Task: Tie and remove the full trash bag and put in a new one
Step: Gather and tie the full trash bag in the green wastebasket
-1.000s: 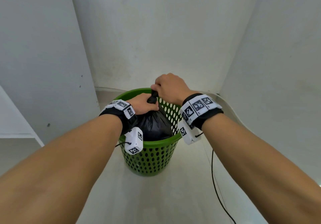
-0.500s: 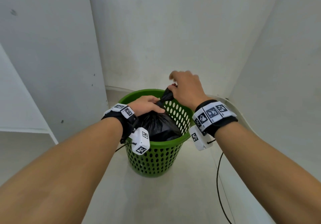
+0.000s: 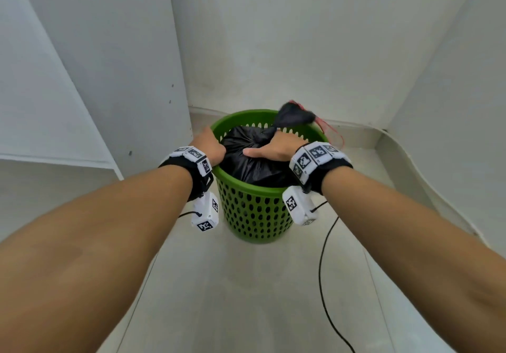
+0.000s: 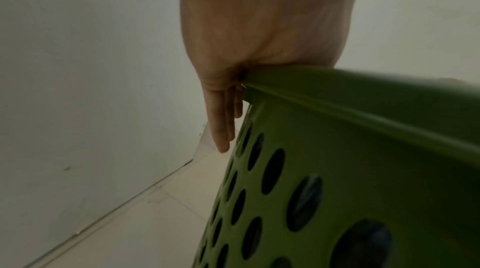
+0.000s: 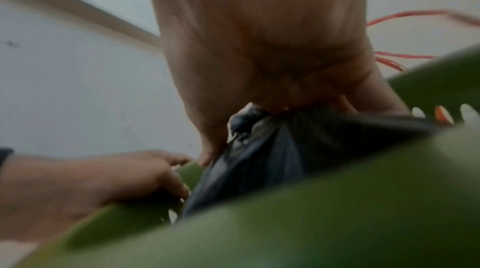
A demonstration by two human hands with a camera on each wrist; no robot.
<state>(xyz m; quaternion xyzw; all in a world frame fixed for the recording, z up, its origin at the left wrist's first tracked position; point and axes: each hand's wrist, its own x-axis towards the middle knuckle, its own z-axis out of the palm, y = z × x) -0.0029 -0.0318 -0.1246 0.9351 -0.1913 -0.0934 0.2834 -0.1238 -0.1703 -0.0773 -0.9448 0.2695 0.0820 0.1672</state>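
Observation:
A green perforated basket [image 3: 254, 210] stands on the floor in a corner, with a full black trash bag [image 3: 252, 166] inside. My left hand [image 3: 209, 146] holds the basket's left rim, thumb on the inner side. In the left wrist view its fingers [image 4: 221, 128] hang straight down the outer wall of the basket [image 4: 363, 149]. My right hand [image 3: 273, 146] grips the bag's gathered neck low down, and the right wrist view shows the black bag [image 5: 285, 149] bunched under the palm. The bag's loose top [image 3: 295, 114] and red drawstring [image 3: 328, 131] stick out beyond my fingers.
White walls close in on the left, back and right of the basket. A white ledge [image 3: 54, 158] juts out at the left. A black cable [image 3: 325, 270] trails over the pale floor to the right of the basket. Bare floor lies in front of it.
My left hand has left the bag's neck and moved onto the basket's left rim. My right hand has dropped from the raised twisted top to low on the neck, leaving the top free.

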